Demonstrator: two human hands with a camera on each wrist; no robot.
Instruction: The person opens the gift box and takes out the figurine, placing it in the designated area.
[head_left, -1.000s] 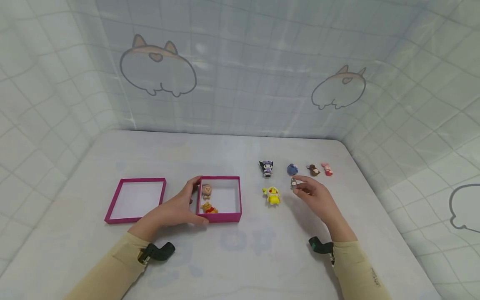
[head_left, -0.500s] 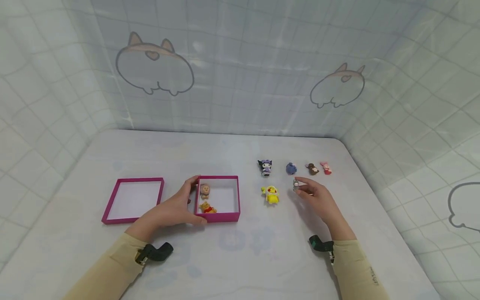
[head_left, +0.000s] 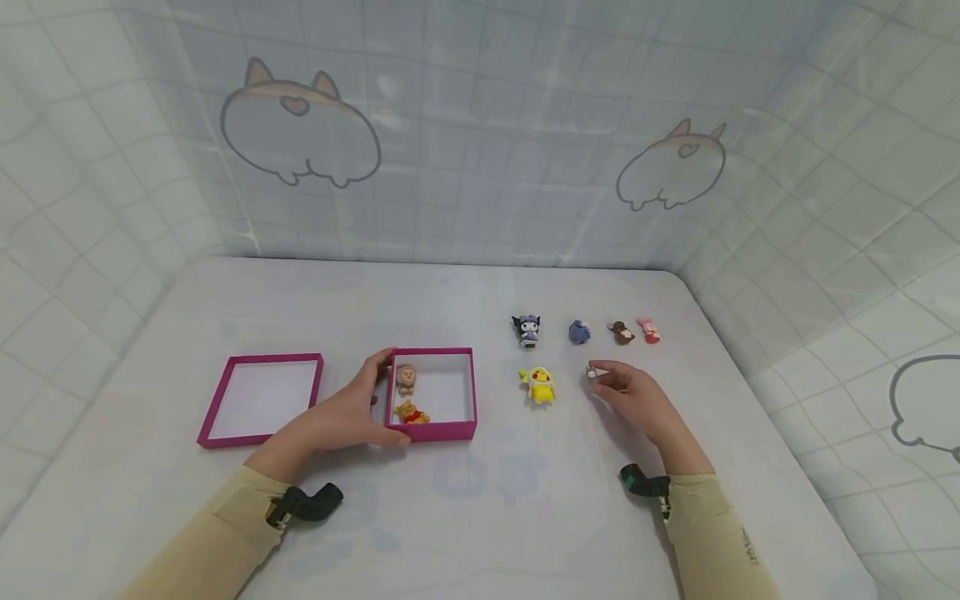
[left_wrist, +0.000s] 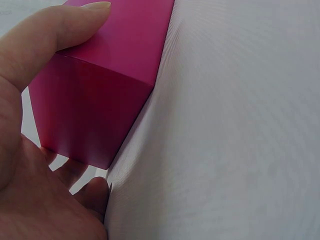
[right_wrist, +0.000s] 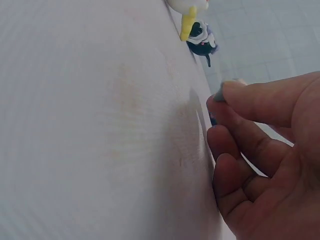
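Note:
My left hand (head_left: 352,412) grips the left wall and front corner of a magenta box (head_left: 433,430), seen close up as the magenta box (left_wrist: 105,85) in the left wrist view. Inside lie a brown monkey figure (head_left: 406,378) and a yellow bear figure (head_left: 409,412). My right hand (head_left: 633,393) pinches a small grey figure (head_left: 592,372) just above the table, to the right of a yellow figure (head_left: 538,385). In the right wrist view the fingertips (right_wrist: 235,97) hide most of the grey figure (right_wrist: 219,96).
The box's magenta lid (head_left: 262,398) lies open-side up to the left. Behind the right hand stand a purple-black figure (head_left: 527,329), a blue one (head_left: 578,332), a brown one (head_left: 621,332) and a pink one (head_left: 648,330). White cloth covers the table (head_left: 480,500); fabric walls enclose it.
My right hand has stayed by the yellow figure, turning the small grey figure between its fingertips and lowering it slightly. My left hand has kept its hold on the box.

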